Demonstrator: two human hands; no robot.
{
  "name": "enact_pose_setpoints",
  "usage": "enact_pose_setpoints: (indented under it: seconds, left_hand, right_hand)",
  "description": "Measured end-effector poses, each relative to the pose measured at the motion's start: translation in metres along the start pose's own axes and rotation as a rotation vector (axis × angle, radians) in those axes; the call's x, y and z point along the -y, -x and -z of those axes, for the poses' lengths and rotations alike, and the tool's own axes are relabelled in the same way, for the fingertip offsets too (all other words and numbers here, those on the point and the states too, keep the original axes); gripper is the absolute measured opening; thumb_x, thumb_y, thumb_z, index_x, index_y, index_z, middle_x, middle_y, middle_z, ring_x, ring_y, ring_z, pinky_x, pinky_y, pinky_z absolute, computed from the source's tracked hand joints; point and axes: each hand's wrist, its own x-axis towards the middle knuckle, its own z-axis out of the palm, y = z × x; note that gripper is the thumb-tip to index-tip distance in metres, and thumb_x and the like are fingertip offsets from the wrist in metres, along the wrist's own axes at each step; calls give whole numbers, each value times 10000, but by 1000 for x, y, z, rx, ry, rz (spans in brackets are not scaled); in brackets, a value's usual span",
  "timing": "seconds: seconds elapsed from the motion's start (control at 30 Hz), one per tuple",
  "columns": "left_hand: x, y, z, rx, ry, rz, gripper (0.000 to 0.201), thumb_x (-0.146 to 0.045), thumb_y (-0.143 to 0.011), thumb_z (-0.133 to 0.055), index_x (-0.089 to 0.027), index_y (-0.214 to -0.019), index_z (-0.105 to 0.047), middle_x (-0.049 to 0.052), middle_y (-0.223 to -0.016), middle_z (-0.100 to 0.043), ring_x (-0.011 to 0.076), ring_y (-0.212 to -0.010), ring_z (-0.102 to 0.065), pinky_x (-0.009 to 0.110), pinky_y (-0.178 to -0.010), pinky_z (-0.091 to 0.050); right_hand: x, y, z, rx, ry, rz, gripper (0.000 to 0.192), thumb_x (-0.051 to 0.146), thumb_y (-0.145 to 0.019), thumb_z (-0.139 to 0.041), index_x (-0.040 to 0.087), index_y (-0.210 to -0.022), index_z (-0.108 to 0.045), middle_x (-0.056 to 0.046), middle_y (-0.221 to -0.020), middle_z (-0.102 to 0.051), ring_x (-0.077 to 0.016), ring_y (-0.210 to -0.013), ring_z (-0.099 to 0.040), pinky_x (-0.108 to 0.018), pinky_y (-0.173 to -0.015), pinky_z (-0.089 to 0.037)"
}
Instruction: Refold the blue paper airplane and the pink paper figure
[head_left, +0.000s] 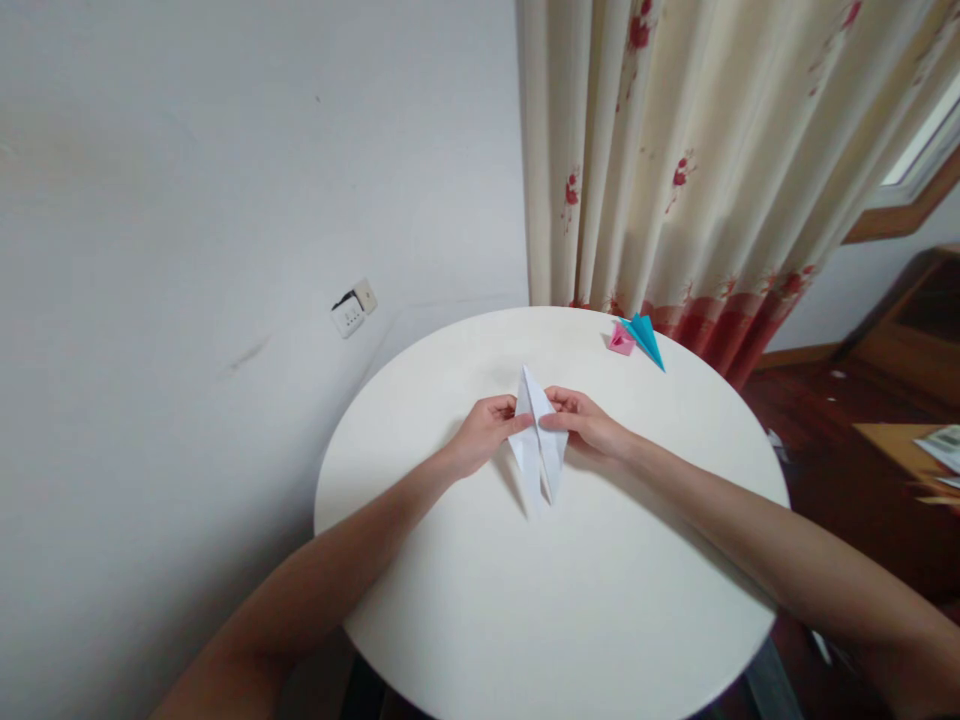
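A piece of folded white paper is held up between both hands over the round table. Its top comes to a point, and the lower end splits into two narrow flaps. My left hand pinches its left edge, thumb on the front face and fingers behind. From the other side my right hand grips the right edge the same way, thumb near the middle crease. The fingers behind the paper are partly hidden.
The white round table stands against the wall. At its far right edge lie a pink folded paper and a blue folded paper. Behind hangs a flowered curtain; a wall socket is at left.
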Motion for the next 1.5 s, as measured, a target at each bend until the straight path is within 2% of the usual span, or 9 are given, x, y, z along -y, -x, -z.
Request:
enact_pose_setpoints:
  seconds: [0.17, 0.6, 0.67, 0.8, 0.9, 1.0, 1.1, 1.3, 1.5]
  left_hand:
    - [2, 1, -1, 36, -29, -7, 378, -444, -696, -857, -127, -788, -671, 31, -794, -659, 144, -749, -590, 264, -728, -422]
    - [-3, 3, -6, -98, -31, -32, 346, -440, -710, -835, -149, -797, -670, 11, -756, -653, 126, -687, -570, 244, -660, -414]
    - [-4, 4, -7, -154, -49, -51, 350, -452, -712, -827, -154, -781, -657, 4, -737, -646, 124, -664, -562, 244, -644, -413]
    - [-3, 2, -7, -290, -169, -122, 333, -444, -740, -797, -159, -799, -635, -13, -690, -613, 113, -635, -539, 232, -613, -392]
    - [0, 0, -5, -299, -225, -193, 317, -390, -774, -764, -190, -964, -608, -56, -637, -560, 104, -602, -520, 219, -595, -383]
    - [2, -2, -4, -270, -252, -240, 287, -351, -785, -734, -200, -985, -595, -22, -760, -618, 122, -705, -583, 228, -647, -438]
    - [2, -2, -3, -269, -258, -217, 240, -353, -797, -702, -185, -949, -623, 27, -878, -650, 145, -792, -615, 248, -680, -479]
    - [2, -2, -2, -286, -224, -167, 351, -380, -734, -771, -182, -986, -627, 44, -962, -673, 167, -841, -645, 283, -754, -505]
    - [7, -1, -3, -237, -259, -113, 297, -440, -771, -747, -155, -820, -678, 41, -863, -674, 167, -794, -612, 284, -774, -467]
  right_hand:
    - [-2, 2, -1, 73, -28, -31, 314, 237, -669, -819, 174, -923, -647, -24, -865, -688, -148, -710, -609, -266, -675, -457]
    - [-4, -1, 4, 32, 110, 32, 305, 332, -682, -811, 171, -883, -648, -22, -828, -685, -167, -750, -617, -294, -724, -472]
    - [-6, -3, 6, -21, 166, 49, 314, 368, -678, -819, 182, -834, -620, 4, -756, -653, -143, -673, -586, -268, -640, -453]
    - [-12, -7, 12, -204, 341, 80, 392, 469, -653, -830, 194, -685, -552, 55, -542, -516, -96, -488, -444, -234, -472, -324]
    - [-16, -11, 18, -333, 397, 105, 418, 518, -625, -829, 191, -667, -572, 45, -516, -513, -99, -470, -431, -245, -458, -307]
    - [-18, -15, 23, -431, 400, 176, 404, 517, -615, -823, 189, -680, -595, 32, -546, -536, -106, -498, -447, -255, -478, -327]
    - [-21, -19, 28, -469, 391, 227, 366, 489, -641, -802, 187, -748, -625, 33, -571, -545, -118, -524, -472, -267, -507, -368]
    - [-23, -20, 29, -501, 367, 325, 343, 426, -687, -766, 193, -898, -628, 52, -601, -551, -130, -547, -514, -278, -536, -433]
    - [-21, -18, 25, -524, 423, 328, 253, 414, -715, -730, 194, -753, -612, 14, -646, -586, -136, -572, -531, -277, -534, -424]
